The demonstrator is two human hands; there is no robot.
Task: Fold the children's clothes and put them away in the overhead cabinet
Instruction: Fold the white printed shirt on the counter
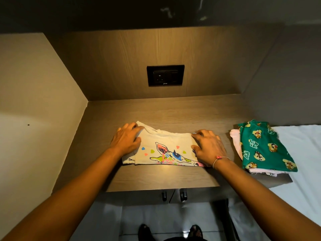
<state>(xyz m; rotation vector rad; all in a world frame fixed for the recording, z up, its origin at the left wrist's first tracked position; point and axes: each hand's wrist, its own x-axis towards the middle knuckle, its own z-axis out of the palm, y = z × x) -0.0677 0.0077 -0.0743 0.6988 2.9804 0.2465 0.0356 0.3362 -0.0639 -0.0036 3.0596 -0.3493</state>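
1 head view: wide-angle, faces forward and down, close over wooden counter [156,178].

Both arms [73,186] are bare. A thin pale bracelet [221,159] (one small pink bead) circles the right hand's [210,146] wrist, right of centre. Dark footwear [195,232] shows at the bottom edge.

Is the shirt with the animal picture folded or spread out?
Partly folded: the white shirt shows layered edges, left hand and right hand resting on its ends.

white tee [166,145] with a colourful animal print lies folded flat mid-worktop, green chipmunk-print piece [265,146] stacked on pale clothes [236,141] at the right edge
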